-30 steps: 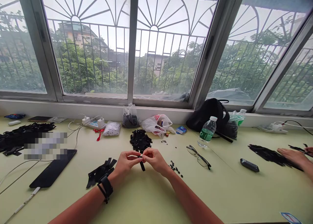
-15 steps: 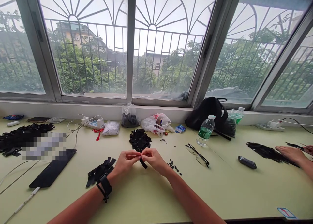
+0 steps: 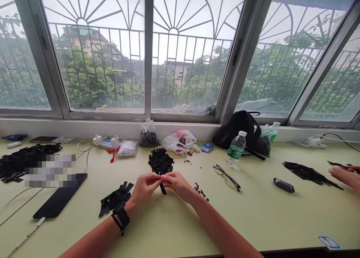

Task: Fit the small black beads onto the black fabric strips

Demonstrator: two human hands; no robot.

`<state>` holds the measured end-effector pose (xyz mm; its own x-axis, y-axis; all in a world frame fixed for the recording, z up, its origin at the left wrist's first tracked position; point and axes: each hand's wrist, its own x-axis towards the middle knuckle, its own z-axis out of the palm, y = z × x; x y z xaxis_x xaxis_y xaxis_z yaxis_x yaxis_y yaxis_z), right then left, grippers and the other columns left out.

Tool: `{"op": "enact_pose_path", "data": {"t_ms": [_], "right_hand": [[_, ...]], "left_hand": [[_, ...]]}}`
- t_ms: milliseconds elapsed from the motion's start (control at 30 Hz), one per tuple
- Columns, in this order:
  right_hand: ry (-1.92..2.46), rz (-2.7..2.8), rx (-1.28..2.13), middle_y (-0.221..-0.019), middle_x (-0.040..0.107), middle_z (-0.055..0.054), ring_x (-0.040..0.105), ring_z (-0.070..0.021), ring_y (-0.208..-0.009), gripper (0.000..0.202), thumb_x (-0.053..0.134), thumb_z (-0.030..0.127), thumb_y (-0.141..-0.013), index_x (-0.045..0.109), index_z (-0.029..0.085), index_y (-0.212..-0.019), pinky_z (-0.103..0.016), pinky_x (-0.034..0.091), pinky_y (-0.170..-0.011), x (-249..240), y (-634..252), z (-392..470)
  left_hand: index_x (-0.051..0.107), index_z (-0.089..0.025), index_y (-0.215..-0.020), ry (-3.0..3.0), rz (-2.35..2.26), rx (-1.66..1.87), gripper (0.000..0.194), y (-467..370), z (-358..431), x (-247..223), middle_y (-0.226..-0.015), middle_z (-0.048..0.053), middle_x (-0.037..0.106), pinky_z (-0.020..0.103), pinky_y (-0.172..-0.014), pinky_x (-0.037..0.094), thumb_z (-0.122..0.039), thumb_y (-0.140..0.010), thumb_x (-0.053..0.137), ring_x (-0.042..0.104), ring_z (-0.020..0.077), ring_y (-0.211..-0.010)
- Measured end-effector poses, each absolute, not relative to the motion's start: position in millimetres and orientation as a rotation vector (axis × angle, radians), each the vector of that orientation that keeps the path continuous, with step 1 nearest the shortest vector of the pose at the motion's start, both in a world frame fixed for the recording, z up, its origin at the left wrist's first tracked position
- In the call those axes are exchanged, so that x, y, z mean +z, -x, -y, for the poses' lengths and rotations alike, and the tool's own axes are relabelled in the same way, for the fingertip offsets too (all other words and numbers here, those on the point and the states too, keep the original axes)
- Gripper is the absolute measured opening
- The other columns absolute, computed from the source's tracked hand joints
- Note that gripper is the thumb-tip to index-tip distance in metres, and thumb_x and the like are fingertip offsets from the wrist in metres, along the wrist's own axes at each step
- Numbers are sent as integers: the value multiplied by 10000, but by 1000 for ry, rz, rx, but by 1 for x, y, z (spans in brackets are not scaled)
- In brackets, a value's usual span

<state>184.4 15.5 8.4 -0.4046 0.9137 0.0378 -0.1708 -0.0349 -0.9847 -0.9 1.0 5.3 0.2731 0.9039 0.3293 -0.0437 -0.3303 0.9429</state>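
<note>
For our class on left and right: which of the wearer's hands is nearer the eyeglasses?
Right. The right hand is left of the eyeglasses; the left hand is farther left.

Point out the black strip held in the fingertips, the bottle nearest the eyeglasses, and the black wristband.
Black strip [image 3: 163, 189]: head view, on its lower part.
Bottle [image 3: 235, 152]: head view, on its green label.
Black wristband [image 3: 122, 215]: head view, on its broad part.

Can't make out any actual words tbh: the red print [image 3: 179, 135] on the white plastic bag [image 3: 169, 142], the bottle [image 3: 239, 140]'s green label [image 3: 234, 152] and the blue-edged sticker [image 3: 329, 242] are all too small or blurry.
</note>
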Motion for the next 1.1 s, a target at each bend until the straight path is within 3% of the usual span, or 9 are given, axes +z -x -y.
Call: {"op": "enact_pose_path", "data": {"t_ms": [133, 333, 633, 767, 1100], "right_hand": [[842, 1357, 1586, -833, 711, -81, 644, -190, -819, 365, 886, 447, -676, 788, 126, -820, -367, 501, -901, 7, -188, -18], [901, 1421, 1469, -906, 740, -91, 674, -230, -896, 380, 871, 469, -694, 800, 146, -882, -413, 496, -971, 6, -195, -20], [809, 1488, 1306, -856, 737, -50, 692, -216, -819, 396, 865, 373, -706, 733, 188, -1031, -378, 547, -814, 15, -191, -14], [817, 1616, 1175, -817, 742, -46, 691, -209, -783, 361, 844, 351, -721, 700, 189, -1009, -328, 527, -717, 13, -185, -13], [920, 1693, 923, -815, 734, -44, 698, -215, -776, 295, 783, 373, -761, 676, 198, -974, -331, 523, -702, 14, -181, -10]], "left_hand": [[809, -156, -945, -1518, -846, 1225, 278, 4, -5, 1, -980, 123, 794, 389, -872, 593, -352, -749, 826, 746, 296, -918], [801, -140, -959, -1407, -907, 1216, 334, 9, -8, 1, -978, 133, 798, 378, -868, 575, -336, -695, 861, 743, 300, -930], [802, -148, -937, -1342, -876, 1169, 303, 8, -5, 4, -961, 130, 798, 363, -886, 542, -320, -693, 856, 736, 281, -927], [803, -142, -921, -1313, -851, 1176, 351, 6, -6, 3, -949, 133, 799, 367, -875, 548, -340, -643, 887, 735, 282, -912], [784, -161, -940, -1207, -838, 1163, 358, 6, 2, 7, -928, 107, 798, 339, -859, 538, -356, -661, 895, 729, 246, -896]]}}
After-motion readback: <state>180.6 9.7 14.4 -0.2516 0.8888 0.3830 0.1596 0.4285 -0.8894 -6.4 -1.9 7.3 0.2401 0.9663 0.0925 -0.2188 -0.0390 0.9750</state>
